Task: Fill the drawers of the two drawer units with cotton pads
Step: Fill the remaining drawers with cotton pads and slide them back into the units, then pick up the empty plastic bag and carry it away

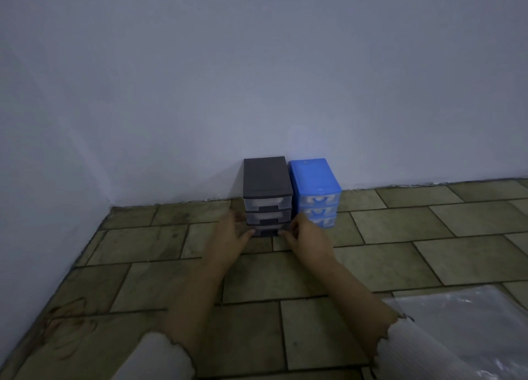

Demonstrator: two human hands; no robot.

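Note:
Against the wall stand two small three-drawer units side by side: a dark grey drawer unit (266, 185) on the left and a blue drawer unit (314, 184) on the right. All drawers look pushed in. My left hand (230, 234) and my right hand (304, 236) reach forward to the grey unit's bottom drawer (265, 231), fingertips touching its two front corners. Whether the fingers grip it or only touch it is unclear. No cotton pads are visible.
The floor (400, 231) is brick-patterned tile. A clear plastic bag (468, 322) lies at the lower right beside my right sleeve. The wall (257, 79) runs behind the units and meets a side wall at the left.

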